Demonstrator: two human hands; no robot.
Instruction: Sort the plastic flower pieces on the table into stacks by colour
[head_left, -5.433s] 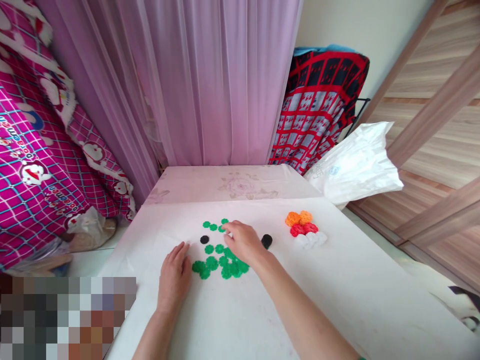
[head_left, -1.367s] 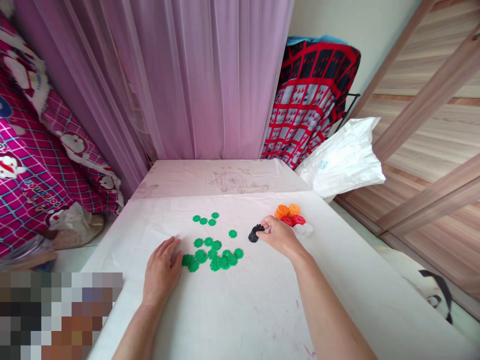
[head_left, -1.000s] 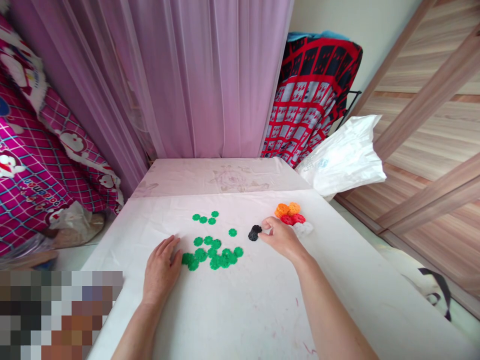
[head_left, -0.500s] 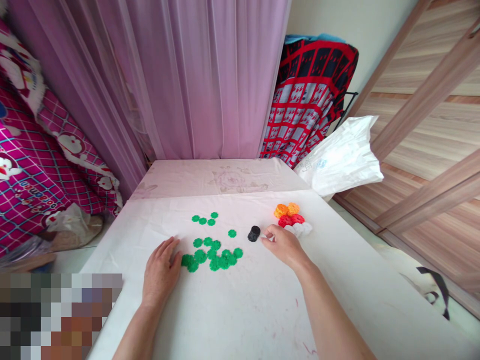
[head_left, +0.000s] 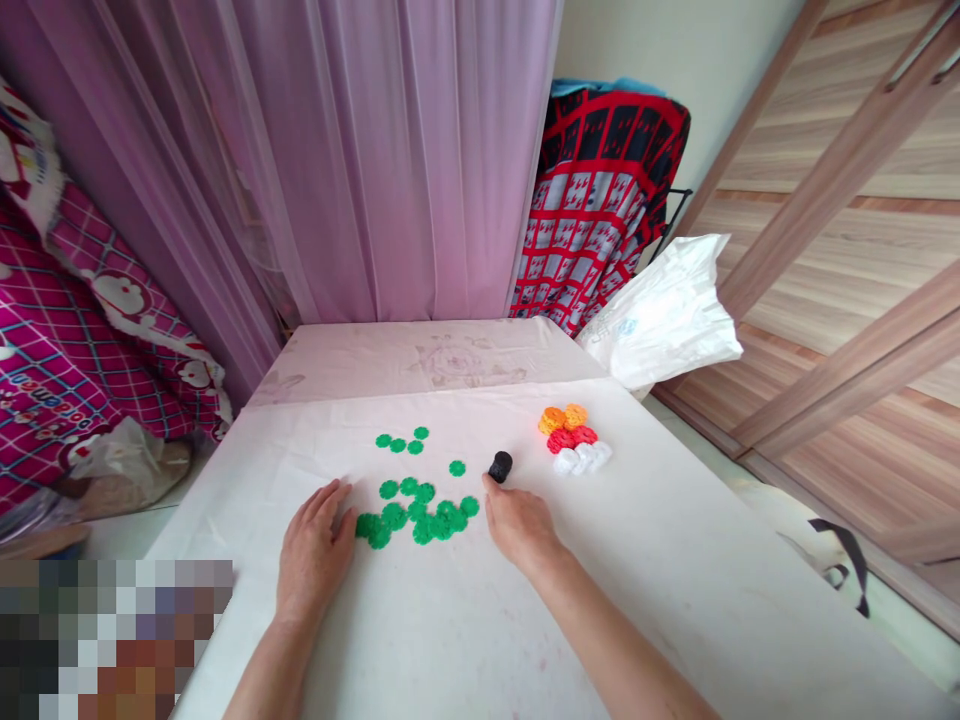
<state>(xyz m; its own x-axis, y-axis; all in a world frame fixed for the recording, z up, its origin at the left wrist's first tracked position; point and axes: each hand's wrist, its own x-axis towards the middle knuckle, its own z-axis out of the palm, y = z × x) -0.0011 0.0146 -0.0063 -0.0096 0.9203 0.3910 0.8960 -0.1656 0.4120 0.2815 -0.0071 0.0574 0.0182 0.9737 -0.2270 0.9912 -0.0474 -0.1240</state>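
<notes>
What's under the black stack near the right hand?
White tabletop shows around the black stack. The spot directly beneath is covered, so I can't tell whether anything else lies there.

Green scalloped discs, flat, loose, some overlapping | black discs, stacked, right of green | orange, red, white discs, piled together, far right

The white-covered counter bears scattered green discs and black, orange, red and white pieces.
</notes>
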